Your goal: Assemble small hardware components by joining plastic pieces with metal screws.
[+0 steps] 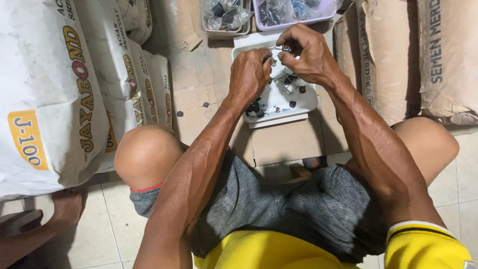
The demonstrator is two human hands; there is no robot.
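My left hand [250, 73] and my right hand [307, 54] meet above a white tray [308, 99] on the floor. Together their fingertips pinch a small metal part [282, 49] held between them. Several small black and metal pieces [290, 79] lie in the tray below, with a cluster of black ones [255, 108] at its near left corner. I sit low with both knees spread, forearms reaching forward over grey shorts.
White sacks [55, 89] are stacked at the left, brown paper sacks [423, 55] at the right. Two plastic containers [226, 17] [294, 12] of bagged parts stand beyond the tray. Two black bits [180, 113] lie on the tiles. Another person's foot [67, 206] rests at the lower left.
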